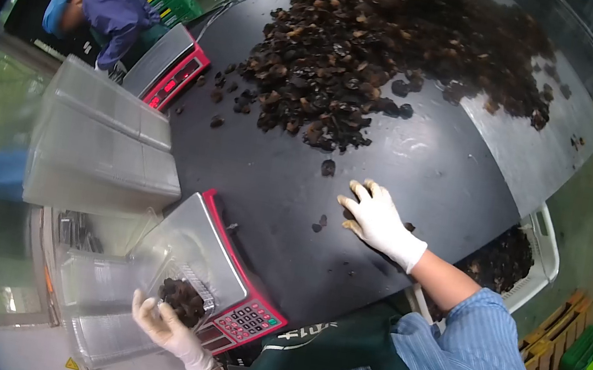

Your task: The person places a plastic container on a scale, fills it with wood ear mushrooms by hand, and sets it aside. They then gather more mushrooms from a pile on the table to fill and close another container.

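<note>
Observed from where I stand, with the near scale point(215, 250) as reference; a clear tray point(208, 297) of dark pieces point(180, 302) sits on its pan, at the end nearest the worker; the gloved left hand point(166, 332) is beside that tray, fingers apart and partly curled; whether it grips the rim, I cannot tell; the gloved right hand point(381, 227) is well to the scale's right, palm down over the black table point(280, 237), fingers spread and lightly bent, no firm hold visible; beyond the scale lies the large heap point(380, 58) of similar pieces.

Handling, in my judgement: the left hand should stand clear of tray and pan before any reading is trusted; the tray should sit wholly on the pan; the right hand should pick up few pieces at a time.

Writing: the scale's keypad point(246, 322) carries characters too small to read; pale lettering on the apron point(331, 355), just beside the scale, is not legible to me; no brand can be read.
</note>
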The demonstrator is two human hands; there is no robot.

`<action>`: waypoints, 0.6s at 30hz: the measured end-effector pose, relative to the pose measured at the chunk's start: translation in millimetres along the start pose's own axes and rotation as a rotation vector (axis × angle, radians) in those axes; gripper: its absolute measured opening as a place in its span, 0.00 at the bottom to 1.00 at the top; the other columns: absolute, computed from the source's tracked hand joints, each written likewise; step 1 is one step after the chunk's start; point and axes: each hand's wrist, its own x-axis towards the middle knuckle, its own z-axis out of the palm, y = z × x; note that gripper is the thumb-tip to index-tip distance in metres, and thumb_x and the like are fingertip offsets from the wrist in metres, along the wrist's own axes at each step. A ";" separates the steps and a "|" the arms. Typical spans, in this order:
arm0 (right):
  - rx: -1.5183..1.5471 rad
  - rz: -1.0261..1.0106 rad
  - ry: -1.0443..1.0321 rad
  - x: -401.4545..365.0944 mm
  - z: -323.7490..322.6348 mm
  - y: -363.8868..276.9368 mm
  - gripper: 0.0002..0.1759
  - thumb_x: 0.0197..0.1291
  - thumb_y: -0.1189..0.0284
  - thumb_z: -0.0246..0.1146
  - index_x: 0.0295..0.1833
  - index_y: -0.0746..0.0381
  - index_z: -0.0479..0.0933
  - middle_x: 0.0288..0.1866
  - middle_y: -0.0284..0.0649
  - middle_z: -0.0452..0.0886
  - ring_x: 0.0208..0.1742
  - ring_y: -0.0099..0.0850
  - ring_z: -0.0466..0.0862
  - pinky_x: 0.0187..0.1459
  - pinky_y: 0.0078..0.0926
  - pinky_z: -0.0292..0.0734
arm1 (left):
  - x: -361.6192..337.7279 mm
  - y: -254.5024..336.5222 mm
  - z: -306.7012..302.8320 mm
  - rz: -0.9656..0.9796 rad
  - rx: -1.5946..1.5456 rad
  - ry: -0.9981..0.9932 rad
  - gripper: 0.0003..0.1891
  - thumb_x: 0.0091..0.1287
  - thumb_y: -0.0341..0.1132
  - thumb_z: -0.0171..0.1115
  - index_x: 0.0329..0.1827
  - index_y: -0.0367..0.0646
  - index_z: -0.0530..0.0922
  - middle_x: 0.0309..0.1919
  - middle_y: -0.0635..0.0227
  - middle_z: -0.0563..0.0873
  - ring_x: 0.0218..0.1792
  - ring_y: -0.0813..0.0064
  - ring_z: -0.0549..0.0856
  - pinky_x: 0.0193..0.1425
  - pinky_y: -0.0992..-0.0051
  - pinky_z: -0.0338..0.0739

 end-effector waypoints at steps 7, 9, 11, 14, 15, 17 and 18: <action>0.784 0.475 0.083 -31.3 -54.4 52.8 0.10 0.56 0.80 0.61 0.45 0.65 0.78 0.41 0.48 0.80 0.43 0.44 0.81 0.47 0.35 0.77 | -25.7 45.6 145.2 0.122 -0.256 -0.729 0.13 0.61 0.23 0.60 0.50 0.38 0.75 0.56 0.56 0.75 0.59 0.61 0.75 0.65 0.66 0.68; 0.776 0.537 0.134 -48.9 -64.8 66.6 0.11 0.54 0.79 0.62 0.45 0.64 0.79 0.43 0.47 0.80 0.46 0.43 0.81 0.49 0.34 0.77 | -29.7 44.8 191.8 0.184 -0.271 -0.805 0.16 0.61 0.21 0.60 0.52 0.37 0.75 0.55 0.57 0.75 0.58 0.62 0.75 0.64 0.67 0.69; 0.718 0.313 0.087 -68.9 -67.6 67.3 0.11 0.53 0.79 0.63 0.44 0.63 0.79 0.45 0.46 0.80 0.47 0.43 0.80 0.49 0.34 0.77 | -31.2 33.8 239.8 0.296 -0.248 -0.854 0.21 0.60 0.23 0.60 0.58 0.38 0.73 0.57 0.55 0.75 0.59 0.58 0.75 0.67 0.67 0.66; 0.513 0.182 -0.108 -90.8 -50.1 47.9 0.11 0.51 0.79 0.64 0.43 0.60 0.79 0.51 0.43 0.77 0.49 0.43 0.80 0.49 0.33 0.78 | -38.9 40.1 292.5 0.540 -0.111 -0.789 0.22 0.62 0.27 0.60 0.61 0.39 0.72 0.57 0.53 0.76 0.60 0.53 0.72 0.68 0.63 0.64; 0.459 0.158 -0.168 -93.1 -43.2 45.3 0.11 0.52 0.79 0.64 0.43 0.60 0.79 0.52 0.43 0.77 0.49 0.42 0.80 0.48 0.33 0.78 | -44.2 32.2 306.7 0.606 -0.060 -0.781 0.23 0.62 0.28 0.60 0.62 0.40 0.72 0.56 0.53 0.76 0.60 0.53 0.72 0.67 0.63 0.65; 0.565 0.253 -0.110 -89.2 -40.9 48.9 0.11 0.53 0.82 0.61 0.43 0.61 0.78 0.47 0.43 0.80 0.43 0.38 0.82 0.45 0.30 0.78 | -50.0 26.0 315.1 0.788 0.096 -0.756 0.20 0.58 0.26 0.61 0.56 0.39 0.76 0.52 0.54 0.78 0.51 0.54 0.75 0.59 0.62 0.71; 0.725 0.353 -0.035 -85.7 -40.2 52.9 0.11 0.54 0.83 0.60 0.43 0.61 0.77 0.45 0.44 0.80 0.41 0.36 0.83 0.44 0.29 0.78 | -49.5 26.6 311.5 0.700 0.062 -0.835 0.16 0.60 0.24 0.60 0.53 0.38 0.77 0.49 0.56 0.80 0.48 0.58 0.77 0.55 0.64 0.73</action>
